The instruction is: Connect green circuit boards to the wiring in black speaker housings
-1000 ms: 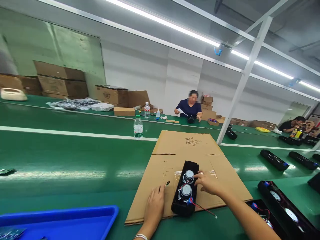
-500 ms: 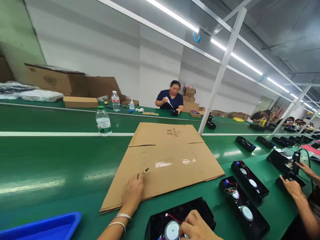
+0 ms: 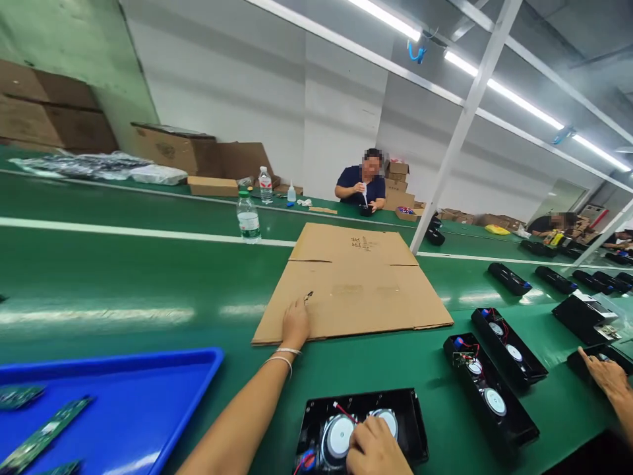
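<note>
speaker housing (image 3: 363, 406), black and open-faced, lies crosswise on the green bench (image 3: 440, 396) directly under the right hand (image 3: 376, 448); its lower edge runs out of view. right fingers are curled down into the housing, tips hidden; cannot tell whether they pinch anything. one round driver (image 3: 339, 435) sits just left of this grip, a second (image 3: 387, 422) just beyond it, partly covered. white plug (image 3: 336, 405) on a red lead lies beyond and left of the same hand. left hand (image 3: 295, 323), well forward and left, rests on the cardboard sheet (image 3: 370, 290); small dark part (image 3: 309, 296) at its fingertips, pinched or merely touching: cannot tell. blue tray (image 3: 217, 357) with green circuit boards (image 3: 47, 432) lies left of and nearer than the left hand. two further open housings (image 3: 494, 399) stand right of the right hand, side by side.
</note>
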`<state>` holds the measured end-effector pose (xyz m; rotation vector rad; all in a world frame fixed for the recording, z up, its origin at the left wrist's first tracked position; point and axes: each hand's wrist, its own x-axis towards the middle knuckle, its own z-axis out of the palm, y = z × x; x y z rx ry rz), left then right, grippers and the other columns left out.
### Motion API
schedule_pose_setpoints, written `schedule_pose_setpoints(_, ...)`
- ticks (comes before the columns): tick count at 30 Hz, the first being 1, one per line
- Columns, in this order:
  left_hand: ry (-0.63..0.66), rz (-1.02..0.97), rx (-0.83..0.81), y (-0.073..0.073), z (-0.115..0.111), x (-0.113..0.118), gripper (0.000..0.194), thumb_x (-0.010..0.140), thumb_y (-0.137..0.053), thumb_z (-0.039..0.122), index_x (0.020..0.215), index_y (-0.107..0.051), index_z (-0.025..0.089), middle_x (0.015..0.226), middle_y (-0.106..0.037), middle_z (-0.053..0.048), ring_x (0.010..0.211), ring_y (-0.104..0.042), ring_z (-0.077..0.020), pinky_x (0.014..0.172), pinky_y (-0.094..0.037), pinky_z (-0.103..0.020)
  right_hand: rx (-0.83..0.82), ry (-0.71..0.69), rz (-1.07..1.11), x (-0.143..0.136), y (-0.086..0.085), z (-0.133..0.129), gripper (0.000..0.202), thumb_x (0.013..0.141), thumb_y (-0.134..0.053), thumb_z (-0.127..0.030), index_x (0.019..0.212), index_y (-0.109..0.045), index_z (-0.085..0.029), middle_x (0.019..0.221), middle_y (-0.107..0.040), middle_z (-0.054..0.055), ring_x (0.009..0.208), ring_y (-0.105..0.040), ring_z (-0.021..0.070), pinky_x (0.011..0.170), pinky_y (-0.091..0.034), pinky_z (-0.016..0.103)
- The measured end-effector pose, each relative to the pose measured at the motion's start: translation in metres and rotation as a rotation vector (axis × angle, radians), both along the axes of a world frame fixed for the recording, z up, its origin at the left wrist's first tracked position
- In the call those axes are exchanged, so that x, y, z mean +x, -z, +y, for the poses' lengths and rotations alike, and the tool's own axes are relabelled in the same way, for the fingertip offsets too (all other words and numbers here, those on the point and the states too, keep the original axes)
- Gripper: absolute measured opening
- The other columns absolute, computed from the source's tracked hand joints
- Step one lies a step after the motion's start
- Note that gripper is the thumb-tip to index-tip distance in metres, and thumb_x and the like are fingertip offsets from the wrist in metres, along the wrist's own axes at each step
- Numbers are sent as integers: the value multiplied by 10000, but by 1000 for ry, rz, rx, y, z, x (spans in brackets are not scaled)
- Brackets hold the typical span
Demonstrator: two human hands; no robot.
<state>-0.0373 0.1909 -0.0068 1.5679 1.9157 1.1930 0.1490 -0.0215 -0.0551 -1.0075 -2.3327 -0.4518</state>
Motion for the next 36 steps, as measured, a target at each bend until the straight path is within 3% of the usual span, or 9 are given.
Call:
schedule_pose_setpoints(6, 43, -489, -91, -5, -44, -8, 276, 875, -541, 300, 1108, -544, 153, 1108, -595, -74, 961, -597, -215, 818, -502, -434, -421, -42, 11, -16, -57, -22, 601, 567, -833, -294, 1083, -528, -241, 887, -557, 25, 727, -484, 168, 646, -429, 294)
schedule_pose_setpoints(9, 119, -736, -156, -8, -97, -14, 249, 871, -543, 289, 1072, -550, 143, 1034, -628, -65, 905, -627, -198, 787, -527, -406, -348, -271, 31, -39, -59, -26, 427, 732, -705, -207, 1113, -538, -304, 881, -572, 16, 731, -488, 150, 680, -430, 292)
schedule_pose_setpoints(12, 159, -941, -243, -15, -156, -24, 282, 775, -637, 325, 983, -571, 147, 946, -653, -54, 912, -649, -222, 793, -539, -388, -275, -487, 61, -59, -53, -27, 90, 817, -576, -169, 824, -606, -254, 972, -618, 11, 838, -518, 156, 875, -420, 389)
schedule_pose_setpoints(14, 163, -1039, -315, -20, -188, -33, 345, 692, -703, 354, 950, -594, 152, 902, -671, -59, 895, -657, -245, 778, -546, -390, -307, -596, 158, -66, -54, -25, 180, 866, -504, -176, 704, -572, -215, 935, -652, 0, 854, -552, 147, 966, -388, 424)
schedule_pose_setpoints(18, 150, -1210, -438, -27, -229, -45, 392, 637, -741, 395, 917, -632, 143, 860, -695, -91, 848, -665, -255, 732, -543, -376, -645, -561, 582, -65, -68, -19, 191, 939, -416, -246, 961, -600, -197, 714, -670, -2, 584, -599, 84, 696, -540, 222)
schedule_pose_setpoints(21, 154, -1370, -499, -29, -243, -47, 419, 603, -784, 379, 935, -649, 164, 856, -691, -71, 850, -655, -244, 716, -527, -337, -924, -295, 816, -58, -80, -14, 227, 929, -438, -297, 1031, -615, -198, 712, -668, 9, 442, -550, 69, 412, -475, 153)
schedule_pose_setpoints(24, 193, -1366, -495, -32, -248, -44, 470, 543, -829, 363, 942, -658, 183, 804, -667, -28, 787, -652, -212, 682, -520, -298, -1010, -176, 850, -51, -89, -8, 225, 912, -450, -299, 975, -642, -200, 737, -653, 22, 486, -561, 85, 442, -481, 184)
schedule_pose_setpoints(30, 235, -1071, -429, -39, -243, -30, 312, 600, -776, 375, 794, -625, 183, 630, -582, 42, 525, -581, -132, 483, -482, -237, -883, -140, 687, -42, -100, -2, 158, 839, -533, -261, 735, -632, -196, 634, -564, 2, 551, -521, 108, 479, -419, 206)
schedule_pose_setpoints(36, 346, -806, -464, -46, -240, -21, 407, 761, -565, 359, 1125, -600, 178, 811, -659, -30, 690, -603, -168, 666, -521, -280, -716, -168, 592, -45, -93, -7, 165, 871, -483, -210, 771, -612, -184, 625, -535, 3, 532, -487, 99, 455, -382, 197)
